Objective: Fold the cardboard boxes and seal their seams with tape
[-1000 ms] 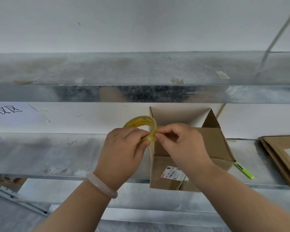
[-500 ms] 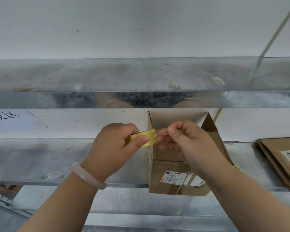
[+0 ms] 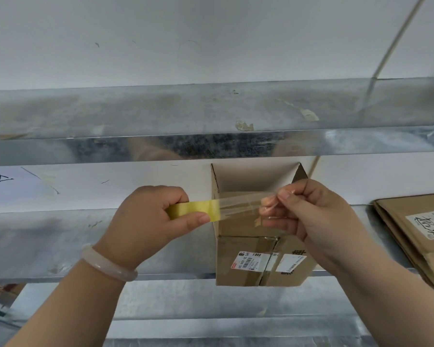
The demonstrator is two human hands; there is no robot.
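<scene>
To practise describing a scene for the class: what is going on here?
A person is taping up boxes. The left hand grips a yellow tape roll, and the fingers of the right hand pinch the free end of a clear strip stretched between the two hands. Just behind the strip, a cardboard box stands open-topped on a metal shelf. No part of the strip is on the box yet. Flat cardboard lies stacked at the right.
</scene>
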